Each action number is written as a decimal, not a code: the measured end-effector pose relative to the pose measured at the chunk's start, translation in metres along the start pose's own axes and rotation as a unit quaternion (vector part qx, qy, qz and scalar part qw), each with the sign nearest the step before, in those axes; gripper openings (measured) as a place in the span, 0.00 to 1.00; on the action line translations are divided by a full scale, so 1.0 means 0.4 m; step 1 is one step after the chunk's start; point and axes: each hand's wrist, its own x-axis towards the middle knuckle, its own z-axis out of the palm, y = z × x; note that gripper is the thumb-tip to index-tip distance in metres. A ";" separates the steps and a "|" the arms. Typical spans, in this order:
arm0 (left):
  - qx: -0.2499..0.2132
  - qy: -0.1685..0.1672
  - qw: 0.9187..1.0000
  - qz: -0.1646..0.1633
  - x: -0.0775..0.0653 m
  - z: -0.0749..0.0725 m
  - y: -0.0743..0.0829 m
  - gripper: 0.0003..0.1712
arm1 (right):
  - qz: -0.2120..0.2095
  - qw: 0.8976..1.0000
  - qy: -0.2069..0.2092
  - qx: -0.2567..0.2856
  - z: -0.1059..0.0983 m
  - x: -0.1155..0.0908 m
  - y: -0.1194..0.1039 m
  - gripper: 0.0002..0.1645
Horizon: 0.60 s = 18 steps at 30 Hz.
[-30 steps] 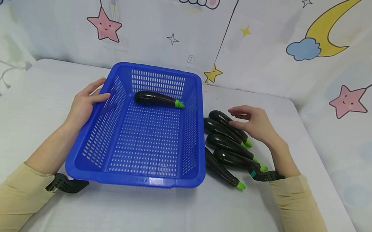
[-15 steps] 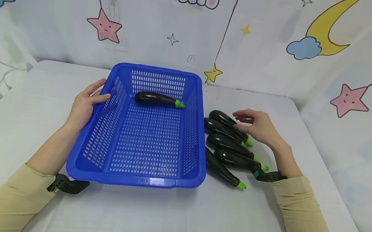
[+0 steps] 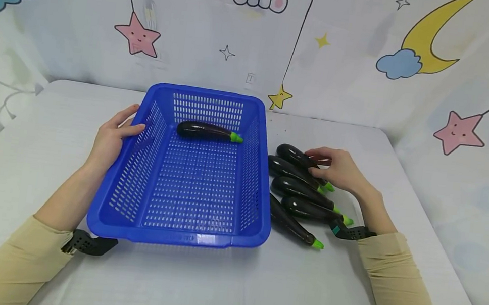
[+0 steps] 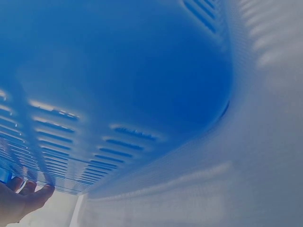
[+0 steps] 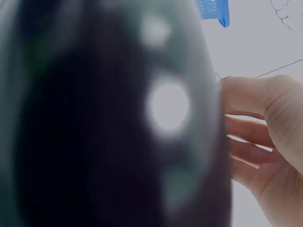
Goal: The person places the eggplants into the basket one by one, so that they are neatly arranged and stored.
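A blue plastic basket (image 3: 188, 238) with slotted walls stands at the middle of the table. One dark eggplant (image 3: 203, 130) with a green stem lies inside it near the far wall. My left hand (image 3: 107, 143) holds the basket's left side, its thumb over the rim; fingers (image 4: 35, 191) show against the slotted wall in the left wrist view. Right of the basket, several eggplants (image 3: 301, 192) lie side by side. My right hand (image 3: 338, 169) pinches the farthest eggplant (image 3: 292, 154) between thumb and fingers. A blurred eggplant (image 5: 118, 123) fills much of the right wrist view.
The white table (image 3: 191, 288) ends at a printed curtain (image 3: 196, 24) with stars and moons at the back and sides. The lowest eggplant (image 3: 292, 224) lies partly behind the basket's right rim. A black strap device (image 3: 89, 243) is on each wrist.
My right hand has drawn back slightly toward the stem half of the farthest eggplant, and its fingers have closed on it. That eggplant has shifted a little. Left hand and basket stay put.
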 end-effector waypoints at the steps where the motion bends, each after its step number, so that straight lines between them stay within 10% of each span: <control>1: 0.000 -0.001 1.000 0.001 0.000 0.000 0.000 0.40 | 0.003 1.000 -0.001 -0.002 0.000 0.000 0.001 0.25; 18: -0.004 -0.001 1.000 -0.005 0.001 -0.001 0.000 0.41 | 0.020 1.000 -0.008 0.011 0.002 0.001 0.024 0.30</control>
